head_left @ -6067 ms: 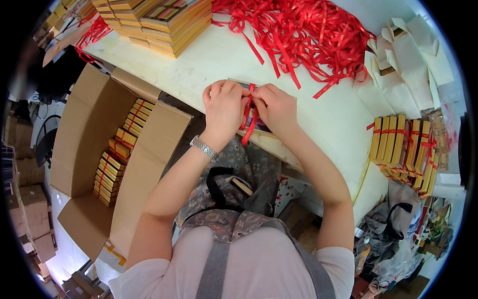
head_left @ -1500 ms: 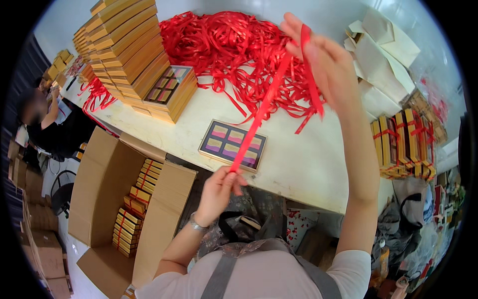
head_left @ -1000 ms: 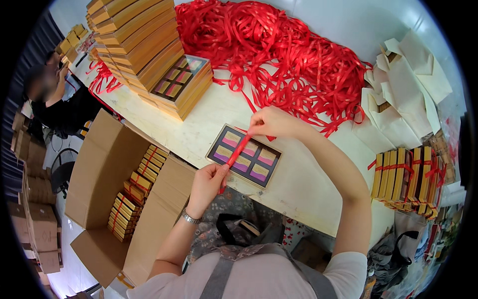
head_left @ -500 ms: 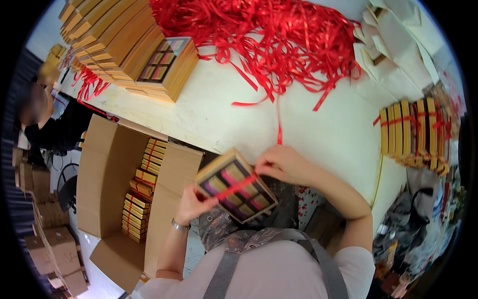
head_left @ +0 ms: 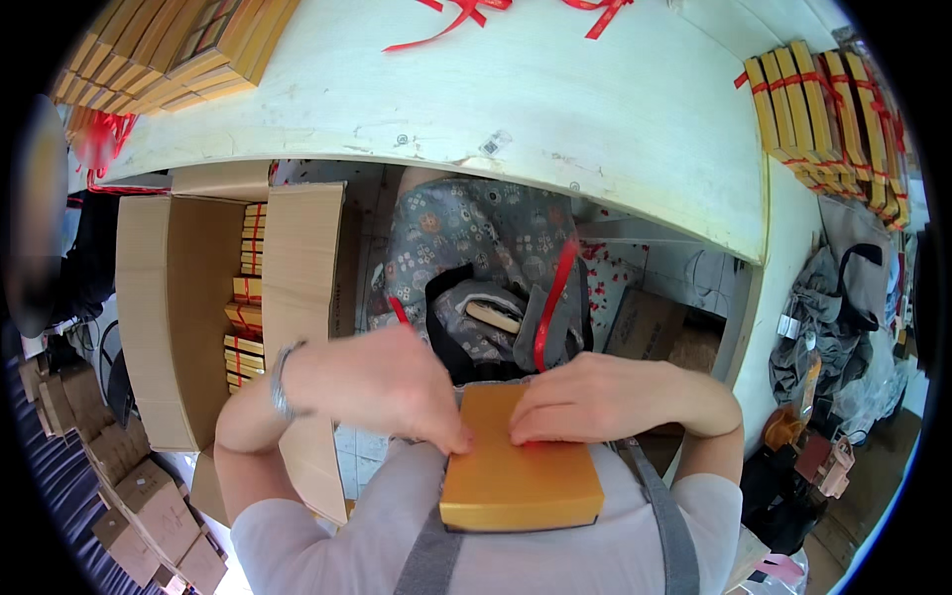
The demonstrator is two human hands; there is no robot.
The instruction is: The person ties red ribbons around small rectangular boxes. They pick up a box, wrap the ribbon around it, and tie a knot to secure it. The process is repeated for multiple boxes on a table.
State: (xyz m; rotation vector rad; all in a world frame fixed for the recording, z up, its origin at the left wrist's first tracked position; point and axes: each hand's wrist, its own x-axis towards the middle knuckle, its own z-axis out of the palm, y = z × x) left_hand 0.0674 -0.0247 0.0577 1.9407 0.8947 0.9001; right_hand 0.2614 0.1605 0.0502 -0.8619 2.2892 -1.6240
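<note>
Gold gift box (head_left: 521, 486) is turned plain-side up, drawn to torso (head_left: 555, 560); left hand (head_left: 392, 387) half-curled at edge, right hand (head_left: 577, 399) half-curled on top; grip on red ribbon (head_left: 552, 307) unclear.

white table (head_left: 615, 119), pale tiled floor (head_left: 357, 451)

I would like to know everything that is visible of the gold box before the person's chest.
The gold box is rectangular, with a plain, smooth face toward the camera and a thin dark line along its near side; it looks like card. Its opposite face is hidden. It sits close before the chest. The left hand is at its left edge; the right hand's fingers lie over its upper right part, with a bit of red, probably ribbon, beside them.
</note>
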